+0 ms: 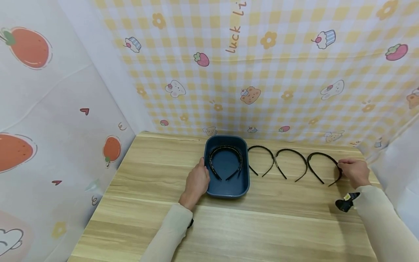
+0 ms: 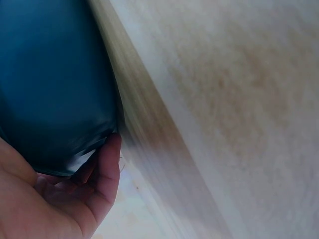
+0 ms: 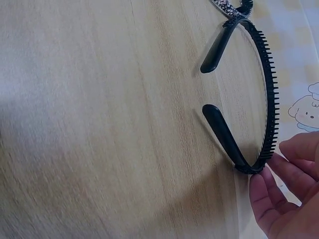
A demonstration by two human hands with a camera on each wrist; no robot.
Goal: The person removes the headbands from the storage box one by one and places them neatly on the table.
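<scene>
My left hand (image 1: 198, 179) grips the left side of a dark blue plastic basin (image 1: 227, 193). In the left wrist view, its curled fingers (image 2: 110, 159) lie against the basin's outer wall. Inside the basin are black headbands (image 1: 226, 147) with gold-coloured specks, nested together. At the far right, my right hand (image 1: 355, 171) holds the right side of a black toothed headband (image 1: 319, 154). The right wrist view shows fingertips (image 3: 259, 186) right at the band's bend, and the headband (image 3: 271, 94) lying with its two ends toward the near side.
Two more headbands, one in the middle (image 1: 291, 150) and one beside the basin (image 1: 262, 147), lie in a row on the wooden table (image 1: 235, 229). A yellow checked cloth (image 1: 229, 80) hangs behind the table. White printed cloth (image 1: 65, 109) stands along the left side.
</scene>
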